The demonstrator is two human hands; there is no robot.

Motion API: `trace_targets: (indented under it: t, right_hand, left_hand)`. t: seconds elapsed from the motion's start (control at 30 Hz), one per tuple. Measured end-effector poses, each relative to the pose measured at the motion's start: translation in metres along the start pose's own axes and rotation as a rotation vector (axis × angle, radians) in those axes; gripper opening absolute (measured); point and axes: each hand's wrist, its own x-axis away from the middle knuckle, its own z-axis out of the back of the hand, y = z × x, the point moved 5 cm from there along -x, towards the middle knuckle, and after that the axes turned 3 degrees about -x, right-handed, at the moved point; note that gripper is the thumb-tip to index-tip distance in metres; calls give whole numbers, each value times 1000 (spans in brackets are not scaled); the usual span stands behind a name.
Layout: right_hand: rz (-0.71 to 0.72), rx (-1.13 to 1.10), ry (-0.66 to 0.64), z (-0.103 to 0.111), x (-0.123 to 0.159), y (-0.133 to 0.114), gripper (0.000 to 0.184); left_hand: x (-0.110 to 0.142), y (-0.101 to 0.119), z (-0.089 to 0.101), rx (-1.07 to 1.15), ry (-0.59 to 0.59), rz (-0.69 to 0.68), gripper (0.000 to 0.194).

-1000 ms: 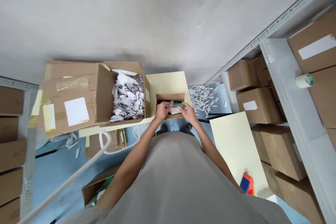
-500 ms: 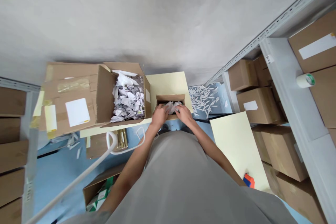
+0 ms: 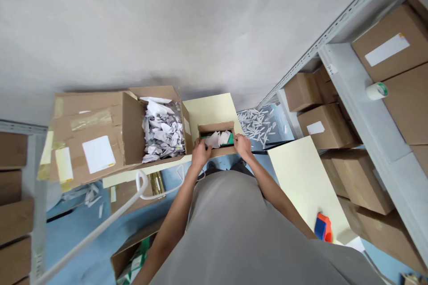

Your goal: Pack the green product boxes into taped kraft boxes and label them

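Head view: two hands [image 3: 200,154] [image 3: 243,146] on one small open carton [image 3: 223,150]

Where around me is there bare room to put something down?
Mainly the right-hand table, between its far edge and the red-and-blue object. A smaller patch of cream tabletop lies behind the small box, right of the big box. It's crowded at the small box: left hand and right hand are at its sides.
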Motion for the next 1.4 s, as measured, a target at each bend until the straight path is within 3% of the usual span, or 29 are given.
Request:
trace_targets:
  t: [0.17,0.3,0.57,0.77,0.87,1.0,1.07,1.17,1.27,1.33,1.4]
  right_hand:
    - [-91,-99,22,-18,36,24,27]
    - [-284,-224,61,-31,84,75,25]
    - [-686,-474,306,-31,199,217,24]
    - [-867,-615,439,-33,259,318,23]
    - [-927,-666,481,-37,281,367,25]
    - [-1011,-719,498,-44,307,426,27]
    - [-1037,-737,492,-48,318,449,27]
    - [-1021,-773,506,-53,334,475,28]
    - [-970,-892,542,-58,346,492,39]
    - [-938,-1019,574,-61,351,500,52]
    - [-885,-1119,629,-61,353,504,63]
  left_hand:
    - [1,2,-6,3,-50,-88,44]
    - [6,33,-35,-22,-188,-247,41]
    - [50,157,-132,-94,-504,-689,37]
    - [98,252,-214,-138,-671,-882,46]
    - [120,297,-256,-162,-771,-995,63]
    - [151,340,-309,-263,-958,-1071,122]
    - [164,353,-330,-311,-1015,-1074,141]
    - [180,370,-348,-295,-1026,-1077,149]
    - [181,389,-354,-300,-947,-1018,152]
    - [177,403,-355,-371,-864,-977,144]
    - [173,419,-355,-438,-810,-995,122]
